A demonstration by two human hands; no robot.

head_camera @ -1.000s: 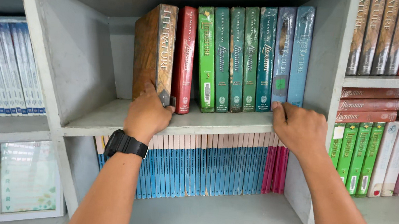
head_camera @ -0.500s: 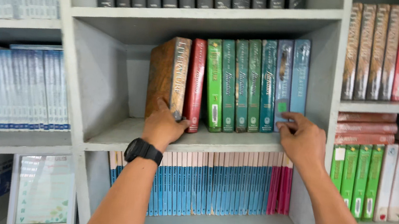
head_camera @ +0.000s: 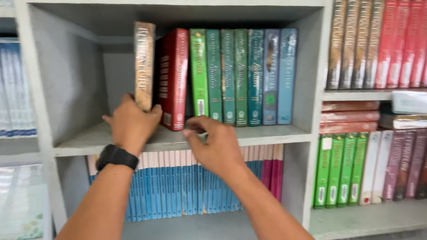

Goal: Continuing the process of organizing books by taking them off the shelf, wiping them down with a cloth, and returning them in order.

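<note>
Brown book (head_camera: 142,65) stands upright at the left end of the row on the grey shelf (head_camera: 169,141), its lower edge gripped by the left hand (head_camera: 131,124), fingers clamped on it. One red book (head_camera: 173,77) leans just beside it, then four green books (head_camera: 222,76) and two blue ones (head_camera: 279,74). Right hand (head_camera: 216,145) hovers near the red book's foot, fingers loosely curled, holding nothing. One black watch (head_camera: 117,156) sits on the left wrist.
</note>
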